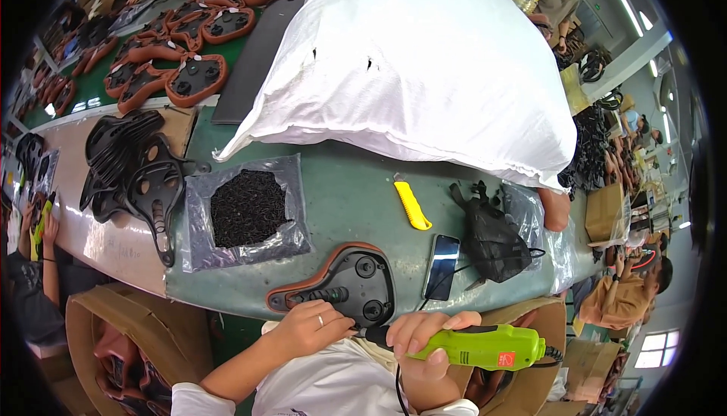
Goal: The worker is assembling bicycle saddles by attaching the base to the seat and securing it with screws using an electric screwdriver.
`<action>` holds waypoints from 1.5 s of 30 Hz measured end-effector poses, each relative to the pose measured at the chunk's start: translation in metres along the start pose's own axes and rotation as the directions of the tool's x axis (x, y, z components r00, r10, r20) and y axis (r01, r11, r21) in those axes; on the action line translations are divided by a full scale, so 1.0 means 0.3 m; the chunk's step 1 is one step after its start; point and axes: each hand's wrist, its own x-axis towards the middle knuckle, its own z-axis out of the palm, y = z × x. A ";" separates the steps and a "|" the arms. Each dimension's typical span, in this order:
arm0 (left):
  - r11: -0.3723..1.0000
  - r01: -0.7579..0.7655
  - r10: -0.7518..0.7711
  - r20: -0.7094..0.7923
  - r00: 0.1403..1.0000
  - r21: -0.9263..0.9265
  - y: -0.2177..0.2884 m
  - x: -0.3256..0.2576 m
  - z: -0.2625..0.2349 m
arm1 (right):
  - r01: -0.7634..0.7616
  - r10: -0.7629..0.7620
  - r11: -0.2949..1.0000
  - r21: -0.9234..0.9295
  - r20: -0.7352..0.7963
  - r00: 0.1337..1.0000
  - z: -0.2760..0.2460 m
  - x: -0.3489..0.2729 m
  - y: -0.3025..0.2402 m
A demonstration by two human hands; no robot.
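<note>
An upturned bicycle saddle (354,283) with a black base and brown cover lies at the table's front edge. My right hand (424,344) is wrapped round a green electric screwdriver (485,347), held almost level with its tip pointing left. My left hand (312,329), with a ring on one finger, rests by the saddle's near edge. Its fingers are drawn together close to the screwdriver's tip; what they pinch, if anything, is hidden. Behind the saddle, an opened clear plastic bag (300,226) holds a heap of small black screws (248,208).
A yellow utility knife (412,205), a phone (441,267) and a black bag (496,240) lie to the right. A big white sack (424,67) fills the back. Stacked black saddle bases (136,166) stand left. Cardboard boxes (155,333) flank me below the table. Other people work nearby.
</note>
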 end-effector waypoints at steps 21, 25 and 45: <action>0.879 0.451 -0.442 -0.094 0.892 0.154 -0.020 -0.095 -0.048 | -0.719 0.529 0.460 -0.521 -0.489 0.694 -0.194 0.107 0.024; 0.942 0.268 -0.253 -0.094 0.963 0.203 0.038 -0.178 0.036 | -0.758 0.641 0.286 -0.586 -0.471 0.606 -0.239 0.014 0.039; 0.870 0.422 -0.455 0.088 0.886 0.256 -0.031 -0.087 0.005 | -0.754 0.597 0.465 -0.465 -0.464 0.654 -0.216 0.023 0.047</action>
